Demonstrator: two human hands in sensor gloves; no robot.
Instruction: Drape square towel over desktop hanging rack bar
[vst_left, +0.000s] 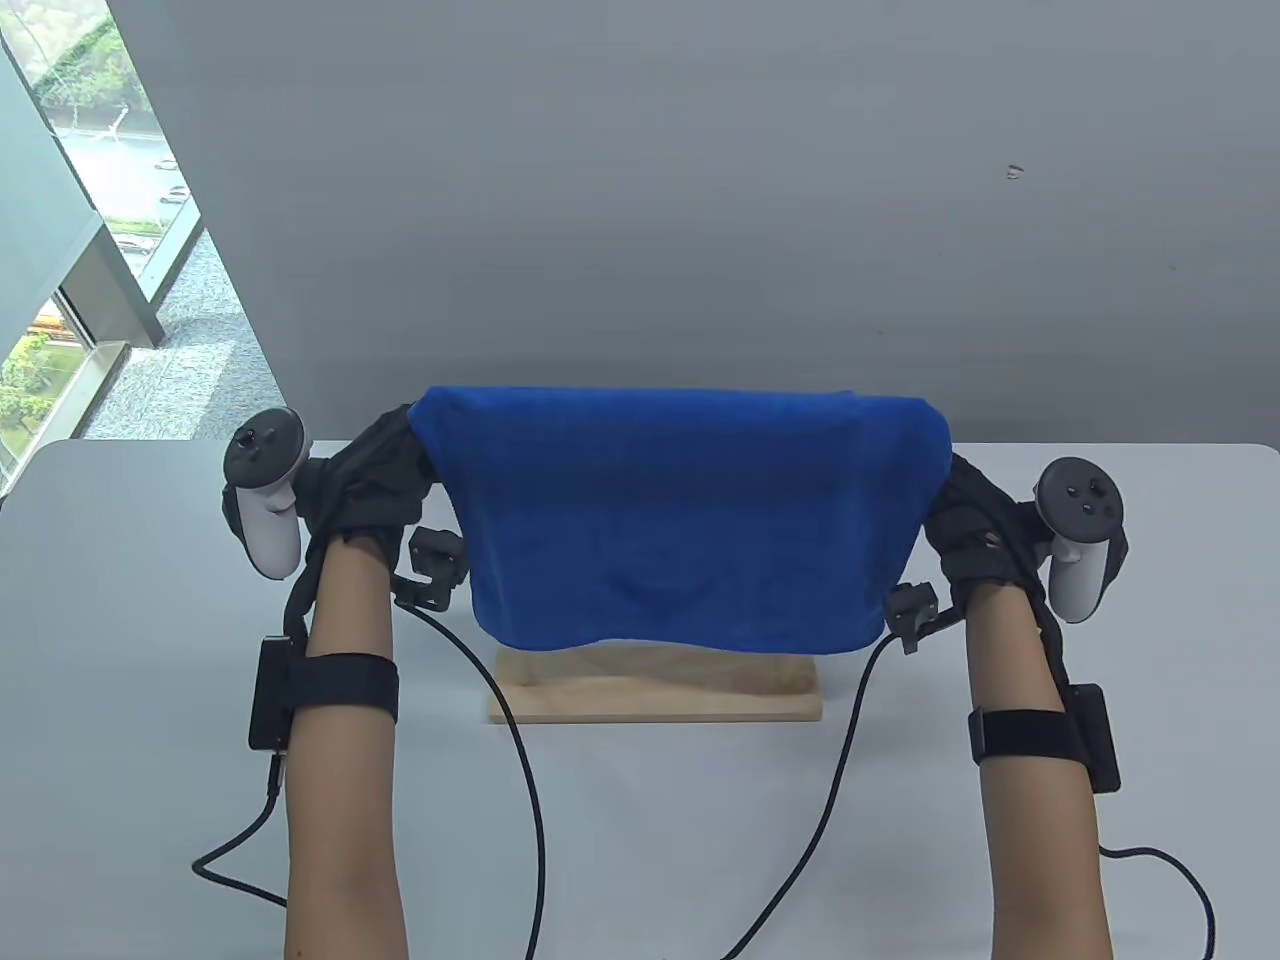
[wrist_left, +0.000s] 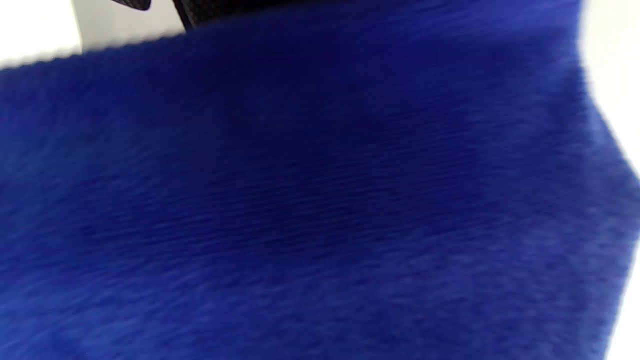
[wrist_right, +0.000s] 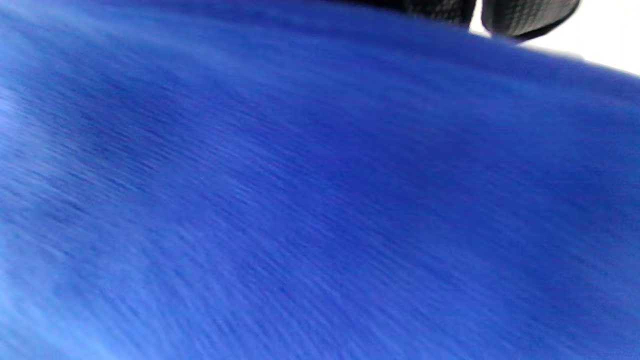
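Observation:
A blue square towel (vst_left: 680, 520) is spread wide and held up above the table, hanging down in front of the rack. My left hand (vst_left: 385, 470) grips its upper left corner and my right hand (vst_left: 965, 520) grips its upper right corner. Only the rack's wooden base (vst_left: 655, 695) shows below the towel's lower edge; the bar is hidden behind the cloth. The towel fills the left wrist view (wrist_left: 320, 200) and the right wrist view (wrist_right: 300, 200), with bits of dark glove at the top of each.
The white table (vst_left: 150, 620) runs to a grey wall at the back. Black cables (vst_left: 525, 780) trail from both wrists across the table near the front edge. A window lies at the far left.

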